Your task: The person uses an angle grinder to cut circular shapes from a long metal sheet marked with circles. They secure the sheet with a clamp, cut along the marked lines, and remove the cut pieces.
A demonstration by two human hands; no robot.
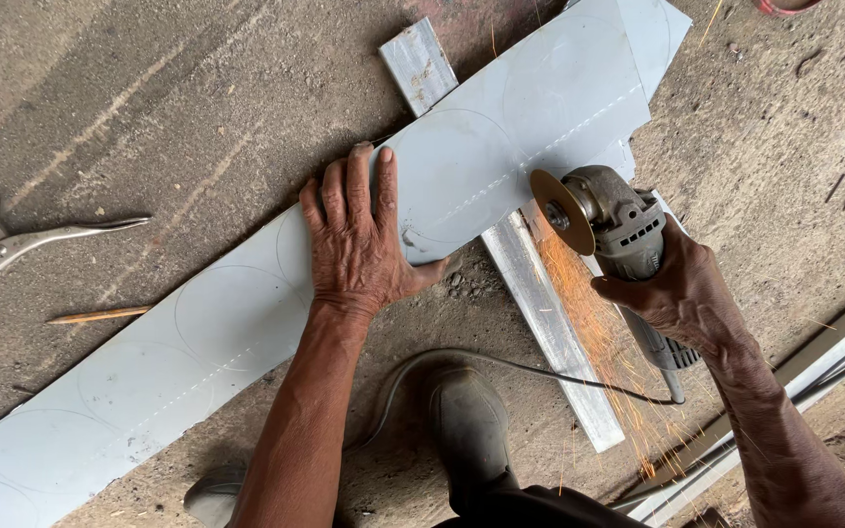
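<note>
A long strip of thin grey sheet metal [198, 342] with scribed circles lies diagonally on the concrete floor. My left hand [359, 240] presses flat on it near its middle, fingers spread. My right hand [682, 293] grips a grey angle grinder [618, 230] by its body. The grinder's disc [561, 210] touches the sheet's edge and orange sparks [608, 362] spray down toward me. The sheet rests across a flat steel bar [550, 332] that runs under it.
Locking pliers [12, 249] and a pencil-like stick [100, 315] lie on the floor at left. The grinder's black cable [501, 362] loops near my shoe [471, 420]. Metal rails [814, 372] run along the lower right.
</note>
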